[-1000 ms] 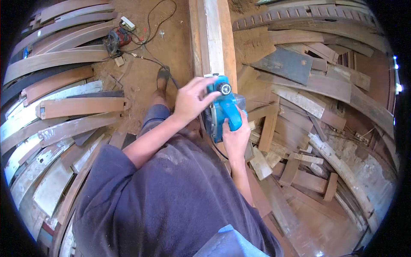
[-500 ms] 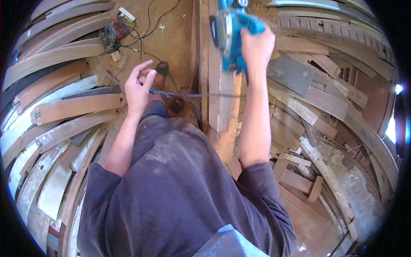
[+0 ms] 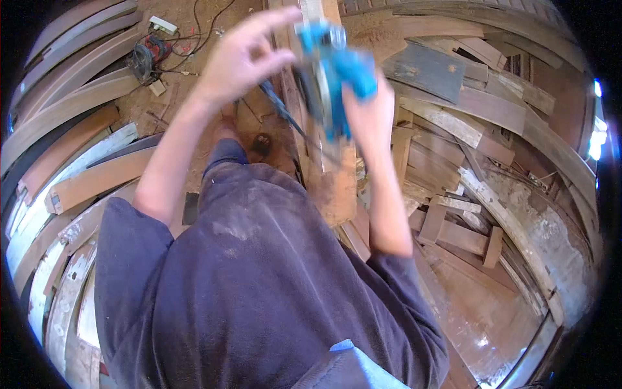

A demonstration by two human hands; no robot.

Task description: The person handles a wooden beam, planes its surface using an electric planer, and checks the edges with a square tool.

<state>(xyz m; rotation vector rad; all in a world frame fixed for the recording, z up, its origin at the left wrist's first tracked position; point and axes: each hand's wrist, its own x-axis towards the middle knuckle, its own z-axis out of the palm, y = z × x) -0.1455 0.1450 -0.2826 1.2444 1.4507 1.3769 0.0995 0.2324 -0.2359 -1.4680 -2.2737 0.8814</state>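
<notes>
A teal electric planer [image 3: 338, 74], blurred by motion, is held by its rear handle in my right hand [image 3: 370, 117]. It sits over a long wooden beam [image 3: 332, 201] that runs away from me; whether its sole touches the wood I cannot tell. To the left of the planer, my left hand [image 3: 246, 58] is raised with fingers apart and nothing visible in it. The fingertips come close to the planer's front. A dark power cord [image 3: 278, 104] hangs below the left hand and slants across toward the beam.
Curved and straight boards [image 3: 103, 178] are piled along the left. More timber [image 3: 479, 110] lies heaped on the right. On the dusty floor at the upper left are a red power tool [image 3: 152, 55], a white power strip [image 3: 163, 25] and loose cables.
My left hand has risen and moved right toward the planer, no longer near the cord's knotted part. The planer has come back toward me, and the cord now hangs slanted instead of stretched across.
</notes>
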